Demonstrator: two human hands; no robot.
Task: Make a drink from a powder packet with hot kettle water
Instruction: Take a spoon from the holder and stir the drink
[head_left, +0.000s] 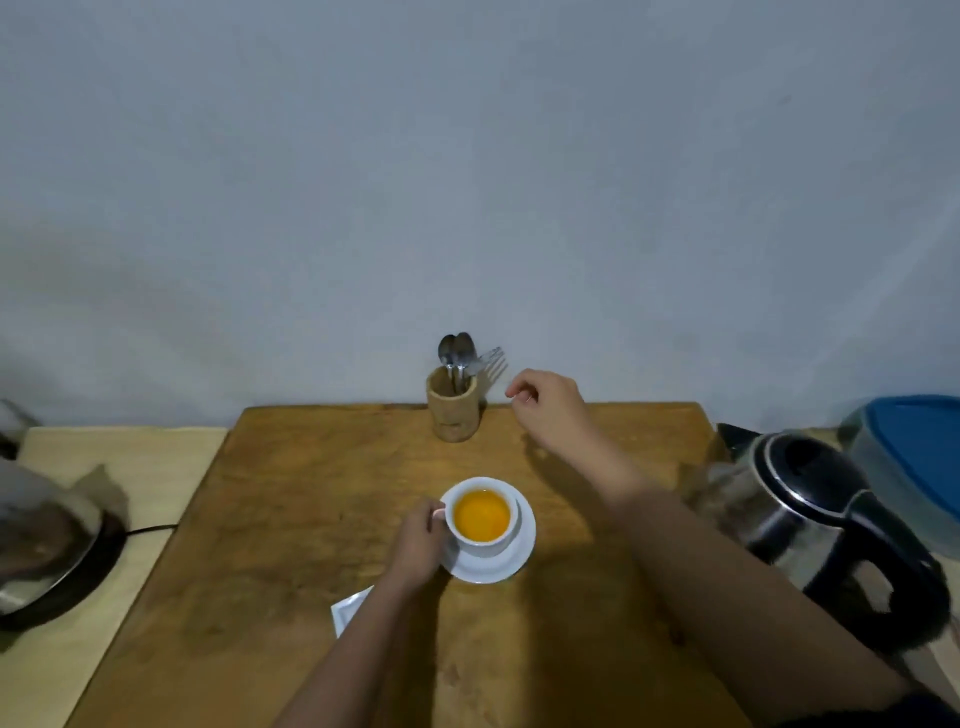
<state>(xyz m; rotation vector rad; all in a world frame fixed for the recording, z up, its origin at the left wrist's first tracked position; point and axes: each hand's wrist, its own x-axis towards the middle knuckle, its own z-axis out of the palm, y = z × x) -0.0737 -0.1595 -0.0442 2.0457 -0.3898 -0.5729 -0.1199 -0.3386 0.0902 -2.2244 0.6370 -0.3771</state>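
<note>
- a worn brown wooden table stands against a plain grey wall.
- one white round cup of orange drink sits on one white saucer in the table's middle.
- behind the cup, one wooden holder has two spoons and one fork.
- one steel kettle stands right of the cup.
- the left hand grips the cup's side.
- the right hand is loosely curled and holds nothing, near the holder.

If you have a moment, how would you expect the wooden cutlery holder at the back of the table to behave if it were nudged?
The cutlery holder is tall for its base, and its spoons and fork stick out above the rim, so it is probably top-heavy and apt to tip. Its base sits flat on the wooden table, so a gentle low push would likely slide it.
</note>
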